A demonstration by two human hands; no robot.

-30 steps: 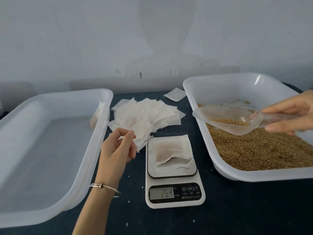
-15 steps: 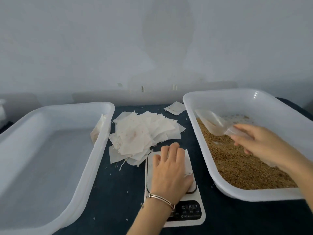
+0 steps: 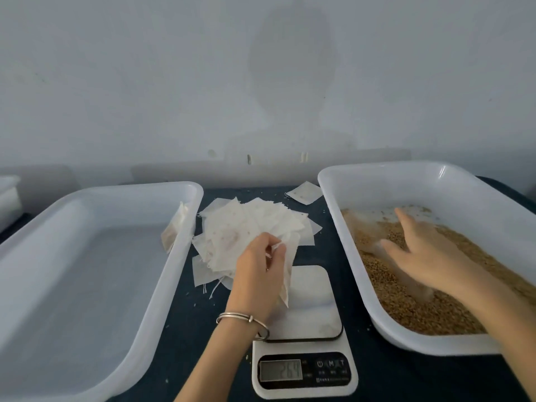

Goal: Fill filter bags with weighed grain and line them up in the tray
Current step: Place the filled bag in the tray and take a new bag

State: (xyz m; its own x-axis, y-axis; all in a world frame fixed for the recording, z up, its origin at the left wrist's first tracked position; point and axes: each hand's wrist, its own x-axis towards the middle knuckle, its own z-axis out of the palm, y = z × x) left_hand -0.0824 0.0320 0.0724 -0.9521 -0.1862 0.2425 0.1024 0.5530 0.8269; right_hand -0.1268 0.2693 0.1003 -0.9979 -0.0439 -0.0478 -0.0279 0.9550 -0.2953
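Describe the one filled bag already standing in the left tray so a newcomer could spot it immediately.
Start at the large empty white tray on the left. Follow its right wall toward the far corner: the filled bag leans upright against that wall. Unlike the flat empty bags piled outside on the dark table, it stands inside the tray, brownish with grain.

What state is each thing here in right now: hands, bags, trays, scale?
Left hand: pinching a filled filter bag above the scale.
Right hand: open, over the grain.
Scale: on, platform bare.
Left tray: one bag leaning against its wall.
Right tray: partly filled with grain.
Empty bags: piled loosely.
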